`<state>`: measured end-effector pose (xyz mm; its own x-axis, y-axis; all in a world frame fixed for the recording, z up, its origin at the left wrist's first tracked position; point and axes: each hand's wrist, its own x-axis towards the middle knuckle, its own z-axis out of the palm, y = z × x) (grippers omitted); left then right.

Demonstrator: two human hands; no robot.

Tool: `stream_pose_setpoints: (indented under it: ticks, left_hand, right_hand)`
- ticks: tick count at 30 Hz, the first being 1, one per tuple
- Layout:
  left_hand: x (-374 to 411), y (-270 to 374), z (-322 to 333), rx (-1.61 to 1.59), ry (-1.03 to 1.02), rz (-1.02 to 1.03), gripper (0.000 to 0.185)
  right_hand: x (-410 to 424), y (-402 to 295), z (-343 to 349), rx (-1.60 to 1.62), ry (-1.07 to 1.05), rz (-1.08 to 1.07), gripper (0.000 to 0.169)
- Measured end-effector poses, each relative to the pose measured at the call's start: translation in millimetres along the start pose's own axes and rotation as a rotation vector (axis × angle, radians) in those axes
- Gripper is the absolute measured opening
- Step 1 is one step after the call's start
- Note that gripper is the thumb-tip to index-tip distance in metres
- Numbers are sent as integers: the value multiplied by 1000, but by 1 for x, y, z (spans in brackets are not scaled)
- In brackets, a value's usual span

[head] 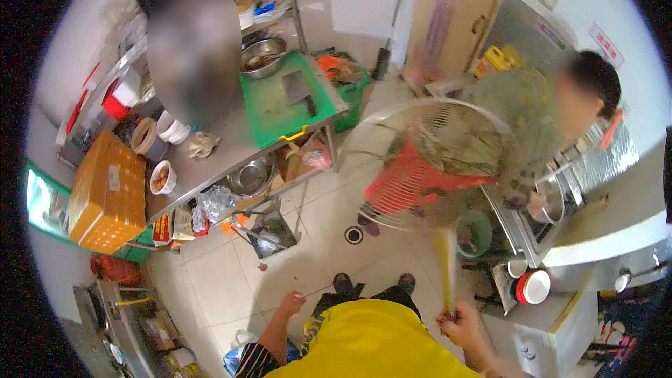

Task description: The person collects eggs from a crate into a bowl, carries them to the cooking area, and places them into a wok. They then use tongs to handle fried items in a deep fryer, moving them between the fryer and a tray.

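Observation:
My right hand (459, 325) is closed around the lower end of a yellow handle (446, 273). The handle runs up towards a large, round wire-mesh skimmer (436, 110), blurred and partly see-through, which overlaps the view of a co-worker. My left hand (294, 303) is at my left side above the tiled floor, its fingers loosely curled; whether it holds anything small is unclear. A yellow garment covers my front, between the two hands.
At right, a co-worker with a red apron (399, 184) reaches to a metal pot (550, 200) on the stove. A steel worktable (210, 173) at left bears a green cutting board (268, 110) with a cleaver (299, 89). A black bin (273, 236) and a floor drain (354, 234) lie ahead.

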<state>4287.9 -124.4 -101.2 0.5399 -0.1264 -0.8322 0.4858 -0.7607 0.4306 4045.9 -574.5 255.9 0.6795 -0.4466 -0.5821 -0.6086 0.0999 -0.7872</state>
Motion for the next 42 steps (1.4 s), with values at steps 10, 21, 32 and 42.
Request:
stream_pose_setpoints:
  ticks: [10,21,32,42]
  left_hand:
    - [-105,-129,-33,-77,518,-128,33]
    - [-174,-46,-43,-437,606,-204,29]
    - [-112,10,-107,-712,578,-47,32]
    - [-49,62,-295,-885,661,124,36]
  right_hand:
    - [263,-168,241,-116,-412,-136,20]
    - [533,-250,398,57,-603,-155,15]
    - [620,-282,366,-521,-38,-610,34]
    - [583,-296,366,-1092,251,-916,40]
